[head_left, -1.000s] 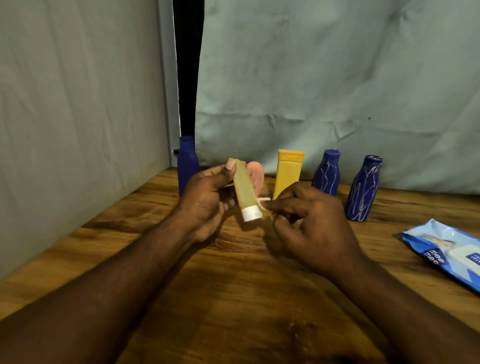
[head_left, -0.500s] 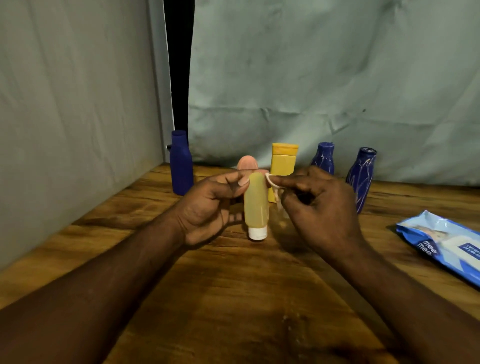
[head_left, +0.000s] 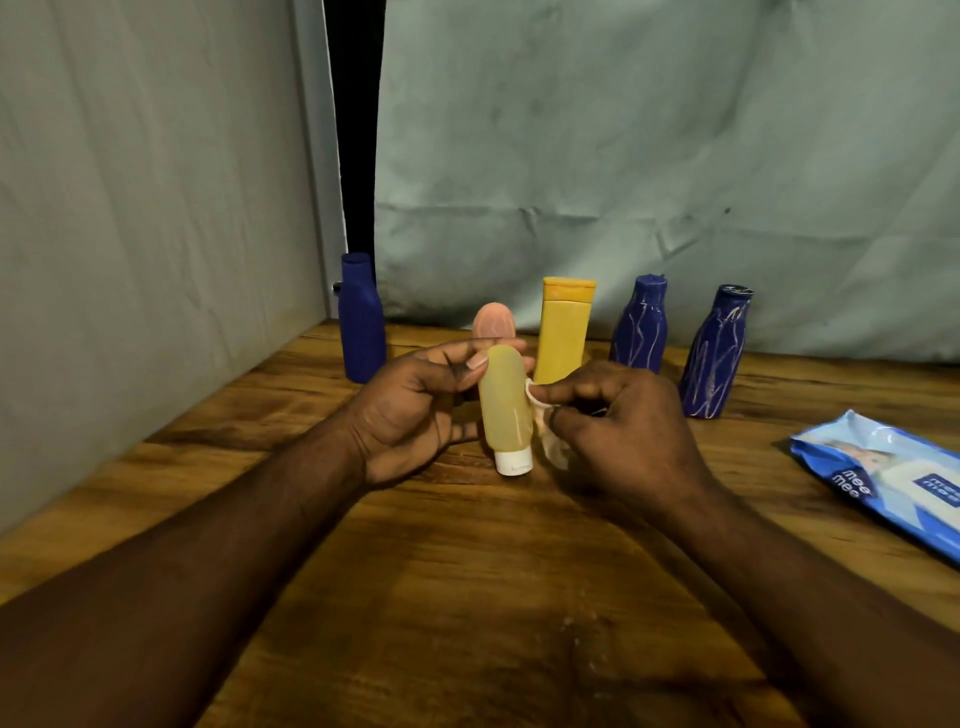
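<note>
Yellow tube (head_left: 565, 332), wipes pack (head_left: 893, 478)

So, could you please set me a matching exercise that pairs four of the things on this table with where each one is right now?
Things:
1. translucent yellow squeeze tube with a white cap
2. small white wipe
3. plain dark blue plastic bottle
4. light blue plastic wipes packet

Places:
A. lying flat at the right of the wooden table
B. pinched by the right hand
C. standing at the back left of the table
D. held cap down by the left hand

Pairs: 1-D, 2-B, 3-C, 4-A.
</note>
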